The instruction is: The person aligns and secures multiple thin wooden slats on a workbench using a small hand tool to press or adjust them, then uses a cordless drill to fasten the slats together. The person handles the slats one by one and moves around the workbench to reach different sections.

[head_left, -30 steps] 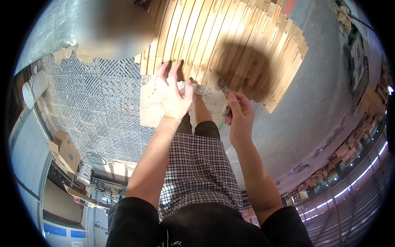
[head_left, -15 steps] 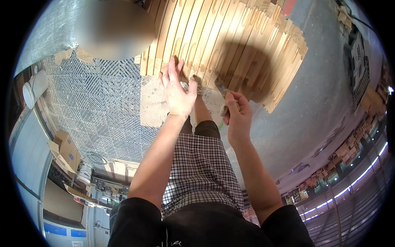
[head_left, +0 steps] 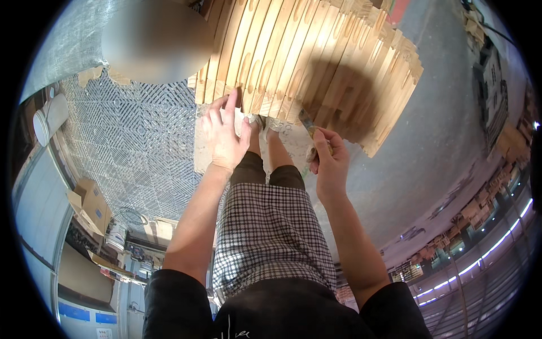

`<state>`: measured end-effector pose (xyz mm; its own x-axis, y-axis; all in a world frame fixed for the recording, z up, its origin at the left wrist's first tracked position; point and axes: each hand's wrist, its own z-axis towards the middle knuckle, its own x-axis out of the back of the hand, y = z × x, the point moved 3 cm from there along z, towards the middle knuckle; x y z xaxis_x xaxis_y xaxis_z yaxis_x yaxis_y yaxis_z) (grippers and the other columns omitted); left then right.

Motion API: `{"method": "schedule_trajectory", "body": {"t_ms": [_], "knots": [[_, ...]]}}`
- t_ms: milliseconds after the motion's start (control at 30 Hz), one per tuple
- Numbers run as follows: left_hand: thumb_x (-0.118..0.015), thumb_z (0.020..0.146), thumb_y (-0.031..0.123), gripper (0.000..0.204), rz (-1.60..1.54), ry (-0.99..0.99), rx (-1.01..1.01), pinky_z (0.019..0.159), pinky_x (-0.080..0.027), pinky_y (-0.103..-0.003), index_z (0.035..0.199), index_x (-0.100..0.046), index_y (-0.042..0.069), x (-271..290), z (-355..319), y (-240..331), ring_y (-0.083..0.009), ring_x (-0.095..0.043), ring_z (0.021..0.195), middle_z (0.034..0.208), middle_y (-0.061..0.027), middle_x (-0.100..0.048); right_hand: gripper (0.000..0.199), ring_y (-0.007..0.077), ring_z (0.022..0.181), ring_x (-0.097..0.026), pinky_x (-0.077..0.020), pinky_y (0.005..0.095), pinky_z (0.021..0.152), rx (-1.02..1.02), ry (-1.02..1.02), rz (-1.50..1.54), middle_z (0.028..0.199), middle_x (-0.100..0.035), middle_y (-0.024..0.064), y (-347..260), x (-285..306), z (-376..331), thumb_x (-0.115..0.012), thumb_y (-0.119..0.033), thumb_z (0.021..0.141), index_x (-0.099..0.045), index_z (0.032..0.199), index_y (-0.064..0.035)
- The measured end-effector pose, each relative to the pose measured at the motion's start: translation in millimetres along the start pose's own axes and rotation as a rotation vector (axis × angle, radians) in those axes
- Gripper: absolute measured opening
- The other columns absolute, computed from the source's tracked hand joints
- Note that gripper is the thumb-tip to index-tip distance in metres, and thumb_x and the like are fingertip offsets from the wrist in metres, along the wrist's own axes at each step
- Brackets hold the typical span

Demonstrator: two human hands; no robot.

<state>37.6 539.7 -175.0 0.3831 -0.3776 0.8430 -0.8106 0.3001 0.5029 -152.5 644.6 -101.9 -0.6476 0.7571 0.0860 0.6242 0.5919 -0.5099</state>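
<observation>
A row of pale wooden strips (head_left: 276, 62), several with oval grooves, lies side by side in front of me, its near ends toward my body. My left hand (head_left: 224, 138) has its fingers apart, the fingertips at the near ends of the strips toward the row's left side. In my right hand (head_left: 330, 164) is a putty knife (head_left: 305, 120). Its flat blade points up and left, by the strips' near ends at the middle of the row. The fingers wrap the handle and hide most of it. A dark shadow covers the strips beyond the blade.
A blurred round patch (head_left: 155, 42) hides the upper left. Patterned slotted matting (head_left: 130, 141) covers the floor at left, with a white bucket (head_left: 49, 120) and a cardboard box (head_left: 90, 206) along its edge. Grey floor (head_left: 406, 169) stretches right toward stacked wood (head_left: 474, 212).
My left hand has shifted left along the near ends of the strips. My right hand, still holding the putty knife, has moved only slightly right.
</observation>
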Motion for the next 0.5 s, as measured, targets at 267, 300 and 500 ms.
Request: {"method": "schedule_trajectory", "body": {"t_ms": [267,300,500], "knots": [[-0.063,0.095,0.041,0.069,0.22,-0.135,0.072,0.107,-0.032,-0.046,0.157,-0.039,0.022,-15.0,15.3,-4.9,-0.0354,-0.04,0.118,0.131,-0.0177,-0.044,0.014,-0.0013,0.055,-0.043,-0.0284,0.0185,0.043,0.014,-0.037,0.012,0.075,-0.056,-0.0062,11.3,-7.9,2.1,-0.063,-0.02,0.103,-0.065,0.106,-0.0064],[-0.064,0.094,0.041,0.067,0.148,-0.122,0.12,0.107,-0.032,-0.046,0.155,-0.043,0.023,-15.2,16.5,-3.4,-0.035,-0.039,0.118,0.13,-0.0174,-0.044,0.014,-0.0013,0.055,-0.043,-0.0285,0.0185,0.043,0.008,-0.034,0.005,0.075,-0.056,-0.0061,11.4,-8.6,2.0,-0.063,-0.02,0.103,-0.065,0.106,-0.0062],[-0.073,0.088,0.031,0.047,-0.2,0.1,0.328,0.106,-0.033,-0.042,0.135,-0.068,0.025,-29.8,15.7,-3.1,-0.0313,-0.037,0.116,0.12,-0.0121,-0.046,0.016,-0.0011,0.055,-0.043,-0.029,0.0181,0.043,0.0,-0.057,-0.014,0.075,-0.057,-0.0056,15.4,-16.1,-1.2,-0.063,-0.02,0.103,-0.065,0.107,-0.0052]]}}
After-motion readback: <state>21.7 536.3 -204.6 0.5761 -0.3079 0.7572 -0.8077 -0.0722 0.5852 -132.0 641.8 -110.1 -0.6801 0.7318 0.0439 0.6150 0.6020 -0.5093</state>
